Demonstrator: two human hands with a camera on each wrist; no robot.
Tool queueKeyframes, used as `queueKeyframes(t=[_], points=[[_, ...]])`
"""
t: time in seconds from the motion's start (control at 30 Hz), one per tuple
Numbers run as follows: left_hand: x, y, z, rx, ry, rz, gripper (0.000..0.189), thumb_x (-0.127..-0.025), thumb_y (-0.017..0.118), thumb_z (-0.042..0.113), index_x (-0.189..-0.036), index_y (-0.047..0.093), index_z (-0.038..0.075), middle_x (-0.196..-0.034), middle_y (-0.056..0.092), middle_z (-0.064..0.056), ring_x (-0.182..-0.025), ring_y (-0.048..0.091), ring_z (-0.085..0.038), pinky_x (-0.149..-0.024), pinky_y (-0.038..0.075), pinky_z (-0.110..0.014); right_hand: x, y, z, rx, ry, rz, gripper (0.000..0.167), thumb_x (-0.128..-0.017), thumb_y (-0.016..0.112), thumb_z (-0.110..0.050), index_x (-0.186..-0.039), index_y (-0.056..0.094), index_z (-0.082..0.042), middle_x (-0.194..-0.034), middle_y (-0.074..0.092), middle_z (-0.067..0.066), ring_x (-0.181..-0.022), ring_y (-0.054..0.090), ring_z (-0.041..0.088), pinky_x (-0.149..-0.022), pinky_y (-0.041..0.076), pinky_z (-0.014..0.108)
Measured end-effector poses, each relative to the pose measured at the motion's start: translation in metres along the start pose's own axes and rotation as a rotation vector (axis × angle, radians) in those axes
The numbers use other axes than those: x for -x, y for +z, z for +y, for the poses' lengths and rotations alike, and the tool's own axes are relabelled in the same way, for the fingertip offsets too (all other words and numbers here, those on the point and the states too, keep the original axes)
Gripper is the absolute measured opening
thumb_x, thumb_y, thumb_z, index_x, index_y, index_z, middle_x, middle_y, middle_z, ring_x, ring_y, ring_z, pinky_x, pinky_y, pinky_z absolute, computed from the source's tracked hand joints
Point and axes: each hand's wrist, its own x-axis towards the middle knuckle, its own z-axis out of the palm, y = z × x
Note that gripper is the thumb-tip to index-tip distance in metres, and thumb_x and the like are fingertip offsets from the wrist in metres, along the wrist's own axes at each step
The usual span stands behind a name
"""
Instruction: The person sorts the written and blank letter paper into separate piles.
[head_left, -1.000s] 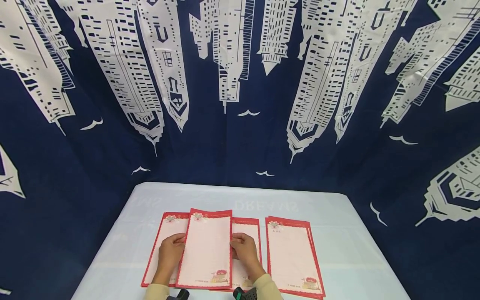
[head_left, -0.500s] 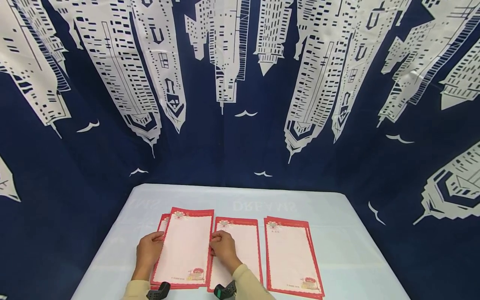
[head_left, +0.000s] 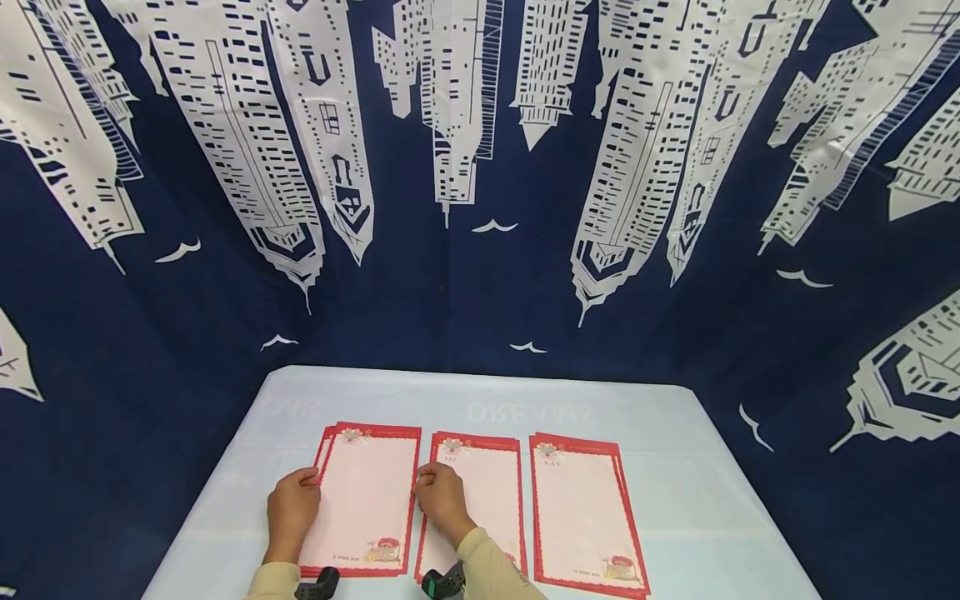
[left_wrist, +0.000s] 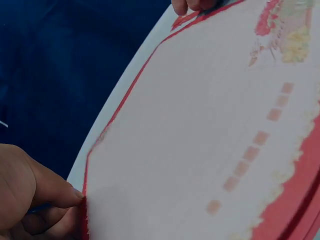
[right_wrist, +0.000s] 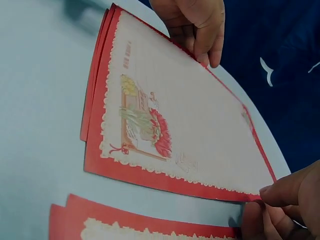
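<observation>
A red-bordered sheet of paper [head_left: 367, 500], with a flower print at its top and a basket-like picture at a lower corner, lies over other red-edged sheets on the left of the table. My left hand [head_left: 293, 507] pinches its left edge; in the left wrist view the thumb [left_wrist: 65, 192] presses on the red border. On the opposite long edge, my right hand [head_left: 442, 500] pinches the border between thumb and fingers, also seen in the right wrist view. That right hand overlaps part of the middle stack of similar sheets [head_left: 487, 504].
A third stack of matching sheets [head_left: 587, 517] lies on the right, slightly fanned. All rest on a white-covered table [head_left: 712, 517]. Behind it hangs a dark blue cloth [head_left: 450, 300] printed with white buildings and birds. Dark devices [head_left: 318, 583] are worn at the wrists.
Both hands have carried the sheet leftward, from overlapping the left and middle stacks to over the left stack, and lowered it there. The middle stack's top sheet is now more exposed.
</observation>
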Motion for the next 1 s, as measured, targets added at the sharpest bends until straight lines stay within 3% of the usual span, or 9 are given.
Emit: queueKeyframes(t=[0.23,0.4,0.73,1.0], points=[[0.006,0.004,0.005,-0.039,0.014,0.027,0.03,-0.091,0.055,-0.004,-0.117,0.064,-0.017,-0.103,0.068,-0.031,-0.093,0.066,-0.045,-0.08,0.053,-0.056,0.002,-0.012,-0.001,-0.012,-0.042,0.018,0.012,-0.087,0.067,0.005,-0.099,0.069,0.003,-0.074,0.057,-0.004,-0.056,0.054,0.006,-0.051,0.049,0.023],[0.014,0.011,0.013,-0.049,0.059,0.032,0.028,-0.089,0.058,-0.003,-0.113,0.067,-0.015,-0.094,0.07,-0.026,-0.087,0.068,-0.04,-0.074,0.053,-0.051,0.005,-0.028,0.003,-0.038,-0.033,0.013,0.014,-0.088,0.068,0.003,-0.102,0.07,0.005,-0.078,0.06,-0.002,-0.059,0.056,0.008,-0.052,0.051,0.024],[0.035,0.039,0.039,0.028,0.149,-0.079,0.024,-0.089,0.065,0.0,-0.11,0.071,-0.011,-0.093,0.072,-0.018,-0.085,0.07,-0.031,-0.072,0.055,-0.042,0.009,-0.069,0.019,0.027,0.006,0.07,0.015,-0.089,0.072,-0.001,-0.103,0.07,0.004,-0.083,0.063,0.0,-0.063,0.06,0.011,-0.054,0.052,0.025],[0.047,0.062,0.055,0.065,0.165,-0.187,0.025,-0.09,0.068,0.002,-0.112,0.071,-0.009,-0.096,0.073,-0.015,-0.087,0.071,-0.028,-0.075,0.057,-0.041,0.019,-0.1,0.031,0.079,0.008,0.128,0.017,-0.088,0.073,-0.001,-0.103,0.071,0.005,-0.085,0.067,0.003,-0.063,0.062,0.013,-0.055,0.053,0.026]])
